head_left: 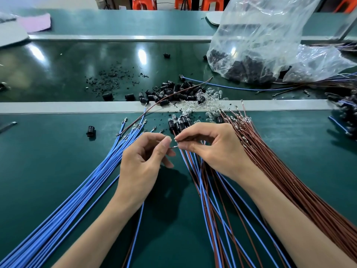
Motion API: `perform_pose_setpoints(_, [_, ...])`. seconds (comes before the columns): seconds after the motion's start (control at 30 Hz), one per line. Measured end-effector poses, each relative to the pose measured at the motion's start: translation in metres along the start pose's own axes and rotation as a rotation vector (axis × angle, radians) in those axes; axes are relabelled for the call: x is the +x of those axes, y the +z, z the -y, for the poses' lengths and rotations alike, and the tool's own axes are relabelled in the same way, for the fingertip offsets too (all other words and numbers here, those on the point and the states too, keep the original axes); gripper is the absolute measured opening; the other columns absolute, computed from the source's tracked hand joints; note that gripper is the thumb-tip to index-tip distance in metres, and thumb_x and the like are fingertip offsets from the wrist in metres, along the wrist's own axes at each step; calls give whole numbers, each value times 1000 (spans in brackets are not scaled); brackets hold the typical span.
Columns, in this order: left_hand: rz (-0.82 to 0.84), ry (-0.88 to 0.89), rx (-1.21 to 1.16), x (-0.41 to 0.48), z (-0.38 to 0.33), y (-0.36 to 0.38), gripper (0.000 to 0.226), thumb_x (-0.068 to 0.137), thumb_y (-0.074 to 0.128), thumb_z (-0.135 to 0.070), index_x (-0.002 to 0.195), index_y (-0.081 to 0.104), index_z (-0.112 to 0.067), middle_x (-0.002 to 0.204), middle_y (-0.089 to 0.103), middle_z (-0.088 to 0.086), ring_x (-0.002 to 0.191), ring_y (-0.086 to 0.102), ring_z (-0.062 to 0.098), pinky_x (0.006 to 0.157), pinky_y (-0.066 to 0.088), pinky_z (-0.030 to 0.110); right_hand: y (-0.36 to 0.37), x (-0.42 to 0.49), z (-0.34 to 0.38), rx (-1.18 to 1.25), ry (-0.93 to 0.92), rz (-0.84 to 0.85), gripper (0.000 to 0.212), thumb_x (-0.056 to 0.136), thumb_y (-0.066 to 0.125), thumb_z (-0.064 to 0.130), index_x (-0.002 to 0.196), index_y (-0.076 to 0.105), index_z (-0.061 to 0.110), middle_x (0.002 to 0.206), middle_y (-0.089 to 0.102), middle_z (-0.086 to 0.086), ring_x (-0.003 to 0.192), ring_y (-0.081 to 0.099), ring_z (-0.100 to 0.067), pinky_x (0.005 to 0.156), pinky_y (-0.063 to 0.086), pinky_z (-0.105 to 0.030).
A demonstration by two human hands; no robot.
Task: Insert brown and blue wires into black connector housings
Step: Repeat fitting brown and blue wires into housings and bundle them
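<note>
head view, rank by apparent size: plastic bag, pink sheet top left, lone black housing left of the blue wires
1. plastic bag
2. pink sheet, far off, true size unsure
3. lone black housing

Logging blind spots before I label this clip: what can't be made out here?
Head view only.
Terminal: its wire's colour hidden by the right hand; too small to tell if the left hand pinches it.
Bag contents: blurred by crinkled plastic.
Blue wires, brown wires: near ends cut off by bottom edge.

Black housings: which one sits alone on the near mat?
The housing left of the blue wire bundle, with bare mat around it; the others there crowd together.
</note>
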State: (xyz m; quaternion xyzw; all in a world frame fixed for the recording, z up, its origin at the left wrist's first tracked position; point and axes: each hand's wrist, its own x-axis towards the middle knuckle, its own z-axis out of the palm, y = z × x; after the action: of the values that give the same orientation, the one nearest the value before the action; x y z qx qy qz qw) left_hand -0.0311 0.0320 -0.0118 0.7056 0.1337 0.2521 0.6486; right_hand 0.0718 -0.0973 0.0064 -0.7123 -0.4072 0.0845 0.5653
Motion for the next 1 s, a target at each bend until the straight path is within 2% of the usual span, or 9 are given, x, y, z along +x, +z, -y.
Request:
perform_pose_setpoints(0.13, [31, 3, 19, 1, 3, 0, 23, 83, 57, -30, 85, 67, -10, 72, 69, 0, 58, 65, 11, 57, 46, 11, -1, 1, 1, -35, -21, 5, 15, 73, 77, -1, 86, 75, 6, 81, 73, 0, 76, 68, -8, 74, 51, -16])
perform_pose_setpoints(0.3, [82, -4, 88, 0, 4, -2, 20, 84, 54, -33, 81, 67, -17, 71, 68, -1, 58, 61, 11, 57, 46, 16, 3, -2, 1, -106, -84, -16, 15, 71, 78, -3, 84, 75, 4, 81, 73, 0, 76, 69, -4, 76, 54, -18])
perform_pose_setpoints(0.47, [104, -10, 123, -1, 3, -1, 23, 86, 51, -34, 77, 66, -19, 68, 68, -2, 54, 57, 10, 54, 42, 14, 6, -3, -2, -111, -87, -57, 16, 70, 78, -5, 85, 76, 2, 80, 74, -3, 74, 70, -5, 74, 53, -16])
perform_pose_setpoints(0.63, [140, -6, 177, -1, 6, -3, 26, 96, 51, -14, 74, 65, -18, 67, 67, -4, 53, 55, 8, 54, 41, 13, 8, -4, -3, -110, -68, -60, 17, 70, 77, -6, 85, 76, 1, 80, 74, -5, 73, 70, -5, 74, 54, -17])
perform_pose_setpoints(1.0, [247, -37, 181, 1, 1, -7, 29, 98, 49, -9, 73, 64, -7, 57, 61, -3, 51, 50, 10, 55, 42, 19, 7, -5, -2, -55, -37, -5, 21, 71, 72, -11, 85, 75, 5, 75, 74, -8, 69, 71, -10, 72, 58, -27])
